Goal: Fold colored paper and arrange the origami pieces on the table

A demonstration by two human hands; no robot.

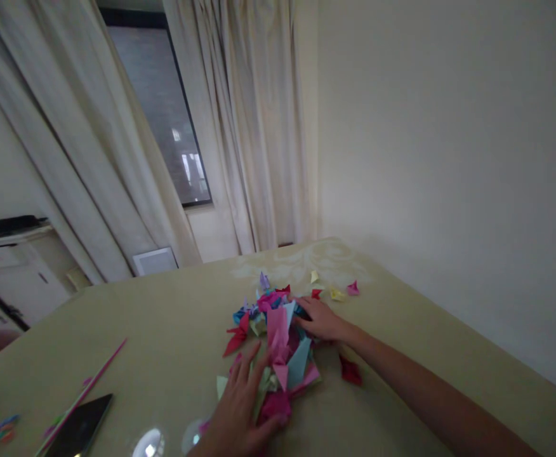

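A heap of folded paper pieces (278,333) in pink, red, blue, purple and pale green lies on the table, several of them shaped like origami birds. My left hand (242,406) rests at the near left side of the heap, its fingers spread over the pieces. At the far right side of the heap, my right hand (320,317) reaches in with fingers stretched out, touching the paper. Its fingertips are partly hidden among the pieces. A dark red folded piece (350,370) sits apart, below my right forearm.
Small yellow, red and pink folded pieces (337,294) lie beyond my right hand. At the left are a thin pink stick (98,374), a black phone-like slab (80,426) and a multicoloured bundle (2,431). Clear domed objects (148,442) stand near the front edge. A wall (449,158) borders the table's right side.
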